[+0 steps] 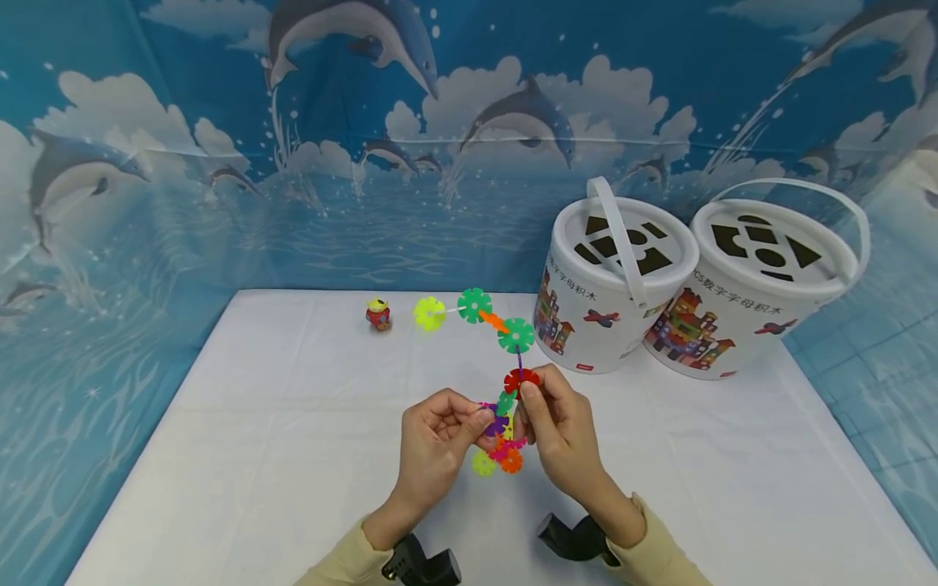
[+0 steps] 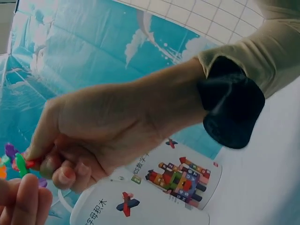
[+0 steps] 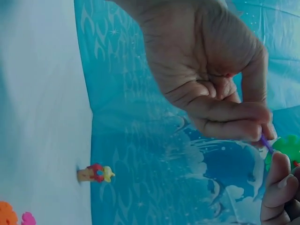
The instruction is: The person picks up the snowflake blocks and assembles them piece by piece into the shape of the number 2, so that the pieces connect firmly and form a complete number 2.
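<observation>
Both forearms come in from the near edge, angled toward each other, beige sleeves (image 1: 352, 560) ending just above the wrists, each wrist wearing one black camera mount. The left hand (image 1: 437, 443) is turned inward, its thumb and fingers pinching a purple notched disc (image 1: 500, 424); the right hand (image 1: 564, 427), a little higher, pinches a red notched disc (image 1: 515, 380) between thumb and fingers. The two hands nearly meet above the white-covered table (image 1: 278, 480), with one small green disc (image 1: 506, 403) between them. Beyond the red disc the linked chain counts six pieces: one yellow-green, one white, two larger green, one orange and one purple. Below the hands, one yellow-green, one orange and some pink pieces overlap too closely to total. Two white lidded buckets (image 1: 597, 305) stand side by side at far right; one toy figurine (image 1: 379, 316) stands left of the chain.
</observation>
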Available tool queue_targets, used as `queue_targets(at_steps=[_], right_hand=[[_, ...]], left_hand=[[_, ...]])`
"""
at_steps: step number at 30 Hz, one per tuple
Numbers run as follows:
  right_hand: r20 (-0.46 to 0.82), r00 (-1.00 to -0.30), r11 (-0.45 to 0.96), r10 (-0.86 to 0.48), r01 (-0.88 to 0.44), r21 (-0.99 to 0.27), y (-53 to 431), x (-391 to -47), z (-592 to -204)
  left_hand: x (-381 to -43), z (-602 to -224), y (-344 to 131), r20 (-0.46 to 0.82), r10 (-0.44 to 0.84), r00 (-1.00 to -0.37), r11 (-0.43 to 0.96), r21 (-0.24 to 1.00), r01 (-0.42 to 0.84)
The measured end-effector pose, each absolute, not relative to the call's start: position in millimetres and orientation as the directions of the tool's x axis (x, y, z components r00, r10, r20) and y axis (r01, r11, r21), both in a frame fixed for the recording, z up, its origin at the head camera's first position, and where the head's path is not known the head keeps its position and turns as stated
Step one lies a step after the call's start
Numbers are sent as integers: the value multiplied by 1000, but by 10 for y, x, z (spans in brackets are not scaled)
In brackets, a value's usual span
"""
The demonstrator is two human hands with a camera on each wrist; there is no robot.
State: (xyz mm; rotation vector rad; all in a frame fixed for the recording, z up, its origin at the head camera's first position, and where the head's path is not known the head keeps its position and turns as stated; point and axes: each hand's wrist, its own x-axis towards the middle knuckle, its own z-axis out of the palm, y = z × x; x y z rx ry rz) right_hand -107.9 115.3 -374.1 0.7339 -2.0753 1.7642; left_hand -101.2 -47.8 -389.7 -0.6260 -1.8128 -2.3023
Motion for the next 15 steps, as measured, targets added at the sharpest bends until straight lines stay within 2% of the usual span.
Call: queue_targets(at_steps=[4,11,15], right_hand=[[557,-809,98,-188,-579,-809,1150,-1069,-3717],[550,-794,40,-259,-578,-815,1238,-1121,-3673],[560,-783,20,-272,-586,-810,1261,-1124,-3655]], left_hand=[[-1019,-3896,-495,429,133,-893,-252,886,388],[-1027,-3863,-508,590,141,-795,-179,805,566],[-1022,-3849,-511,589,149,-795,-168,807,566]])
